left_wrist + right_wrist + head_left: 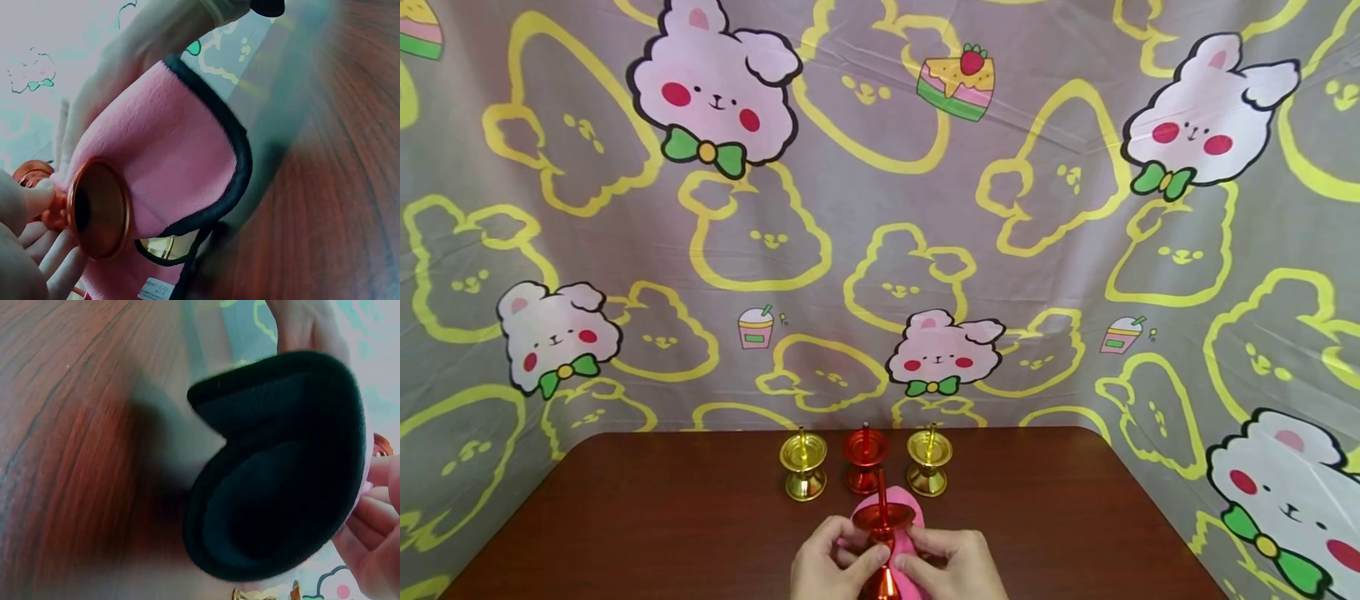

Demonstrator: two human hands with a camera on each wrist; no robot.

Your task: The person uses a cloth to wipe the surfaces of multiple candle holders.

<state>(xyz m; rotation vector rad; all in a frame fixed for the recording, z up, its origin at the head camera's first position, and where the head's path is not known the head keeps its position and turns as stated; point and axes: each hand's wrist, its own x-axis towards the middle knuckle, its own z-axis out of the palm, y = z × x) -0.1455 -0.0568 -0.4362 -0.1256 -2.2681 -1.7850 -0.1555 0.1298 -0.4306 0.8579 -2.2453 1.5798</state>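
A shiny red candlestick (882,518) with a wide dish and a thin upright rod stands between both hands near the table's front edge. My left hand (829,560) grips it around the narrow stem below the dish. Against its far and right side, my right hand (958,563) pinches a pink padded cloth (165,134) with black edging, which looks like a folded sleep mask. In the right wrist view, the dark lining of the cloth (284,462) faces the camera and hides most of the candlestick. A white tag (156,290) shows on the pink side.
Behind the hands, a gold candlestick (804,467), a red candlestick (865,454) and another gold candlestick (928,467) stand in a row on the brown wooden table (685,517). A patterned grey curtain (820,200) hangs around the table's back and sides.
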